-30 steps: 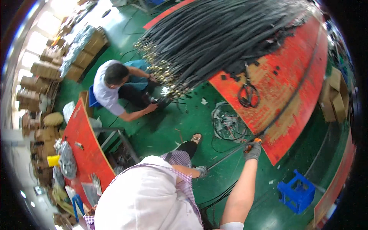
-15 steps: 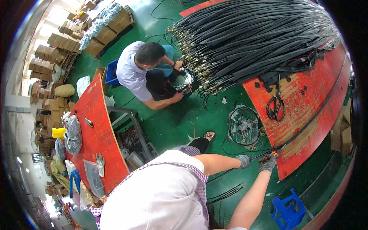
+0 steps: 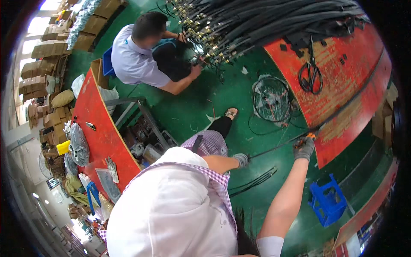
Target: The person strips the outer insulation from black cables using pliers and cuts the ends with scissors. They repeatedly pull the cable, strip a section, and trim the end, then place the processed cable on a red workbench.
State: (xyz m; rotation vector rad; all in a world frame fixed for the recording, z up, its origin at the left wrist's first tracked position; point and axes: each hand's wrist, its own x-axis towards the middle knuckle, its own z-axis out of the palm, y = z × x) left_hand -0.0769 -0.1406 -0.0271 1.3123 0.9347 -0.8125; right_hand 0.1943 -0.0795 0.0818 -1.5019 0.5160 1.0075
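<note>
Beside red table, gloved right hand hiding hose end

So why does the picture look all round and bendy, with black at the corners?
In the head view a fisheye lens bends straight lines: the red table edge curves, and the frame's rim goes black. Bright daylight washes out the top left by the cardboard boxes. The middle stays sharp: both gloved hands, left hand and right hand, show clearly on the thin black hose.
</note>
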